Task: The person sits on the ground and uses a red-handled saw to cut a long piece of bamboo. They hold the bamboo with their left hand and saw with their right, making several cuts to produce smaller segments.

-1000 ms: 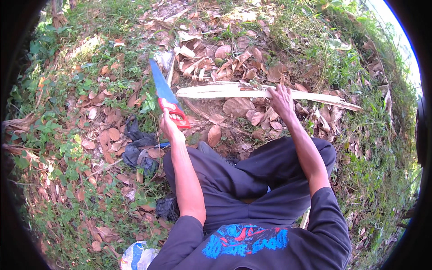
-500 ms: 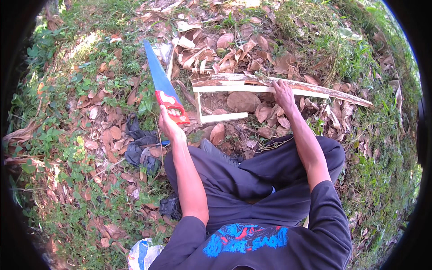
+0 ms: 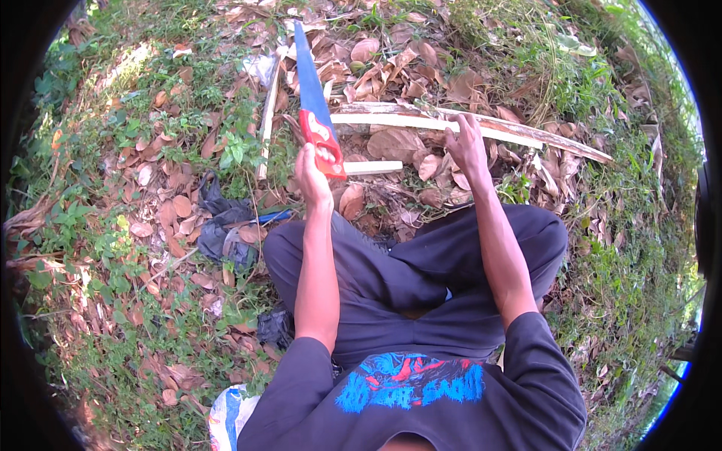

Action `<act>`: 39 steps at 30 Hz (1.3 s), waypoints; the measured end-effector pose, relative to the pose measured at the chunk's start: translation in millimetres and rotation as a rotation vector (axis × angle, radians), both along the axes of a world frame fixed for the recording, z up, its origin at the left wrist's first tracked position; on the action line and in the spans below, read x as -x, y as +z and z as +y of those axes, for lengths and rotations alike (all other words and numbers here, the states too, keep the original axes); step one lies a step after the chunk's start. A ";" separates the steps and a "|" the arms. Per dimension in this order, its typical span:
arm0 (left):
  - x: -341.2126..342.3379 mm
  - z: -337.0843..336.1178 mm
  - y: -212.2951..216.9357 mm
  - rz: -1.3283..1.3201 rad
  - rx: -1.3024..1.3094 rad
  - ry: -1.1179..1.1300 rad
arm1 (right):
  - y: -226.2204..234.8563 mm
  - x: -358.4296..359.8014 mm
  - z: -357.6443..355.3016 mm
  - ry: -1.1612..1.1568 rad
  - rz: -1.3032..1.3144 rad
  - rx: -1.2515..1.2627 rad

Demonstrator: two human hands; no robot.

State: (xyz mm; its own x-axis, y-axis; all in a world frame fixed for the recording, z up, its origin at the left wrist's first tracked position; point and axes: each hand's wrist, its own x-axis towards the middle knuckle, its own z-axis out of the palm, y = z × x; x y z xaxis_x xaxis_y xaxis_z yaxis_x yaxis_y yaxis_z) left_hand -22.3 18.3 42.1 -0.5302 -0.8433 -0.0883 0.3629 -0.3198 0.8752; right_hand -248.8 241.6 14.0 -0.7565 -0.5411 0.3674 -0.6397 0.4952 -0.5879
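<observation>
Two hands at work: my left hand (image 3: 312, 174) is clenched round the red handle of a handsaw (image 3: 314, 105), its smooth blue blade tapering straight away from me over dry brown leaves. My right hand (image 3: 466, 146) presses flat on a long pale strip of split wood (image 3: 421, 122) (rough, splintery), lying crosswise left to right. A white-and-blue plastic bag (image 3: 226, 417) sits by my left hip.

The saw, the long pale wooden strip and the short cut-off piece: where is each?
saw (image 3: 310, 86), head view, on the blue blade.
long pale wooden strip (image 3: 391, 120), head view, mid-length.
short cut-off piece (image 3: 374, 167), head view, its middle.
</observation>
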 end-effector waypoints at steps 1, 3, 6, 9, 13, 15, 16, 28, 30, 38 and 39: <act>5.1 8.1 -2.2 0.003 0.026 -0.047 | 12.6 -16.9 7.3 -0.020 -0.008 0.033; 14.4 23.3 -11.4 0.027 0.062 -0.115 | 20.0 -50.0 17.8 -0.040 -0.060 0.060; 15.6 44.5 -14.5 0.054 0.105 -0.155 | -4.7 -83.2 22.5 0.025 -0.011 -0.058; 13.1 51.8 -19.3 0.024 0.113 -0.231 | -25.7 -79.0 17.4 0.029 0.023 -0.098; 9.8 54.7 -25.2 -0.048 0.200 -0.258 | -42.9 -58.4 11.5 0.139 -0.094 -0.042; 13.4 56.6 -29.4 -0.051 0.187 -0.274 | -51.3 -48.1 14.7 0.149 -0.070 -0.051; 13.1 55.6 -33.9 -0.052 0.209 -0.266 | -52.3 -49.3 16.9 0.151 -0.058 -0.025; 24.2 82.1 -59.0 -0.063 0.136 -0.299 | 19.9 -147.7 25.7 0.294 -0.200 0.120; 35.6 95.6 -56.3 -0.047 0.011 -0.357 | 19.2 -176.5 20.8 0.326 -0.200 0.140; 43.9 118.4 -88.9 -0.276 0.267 -0.543 | -16.4 -169.1 12.2 0.092 -0.161 0.190; 45.1 119.2 -91.3 -0.266 0.372 -0.509 | -18.6 -164.5 8.1 0.065 -0.191 0.212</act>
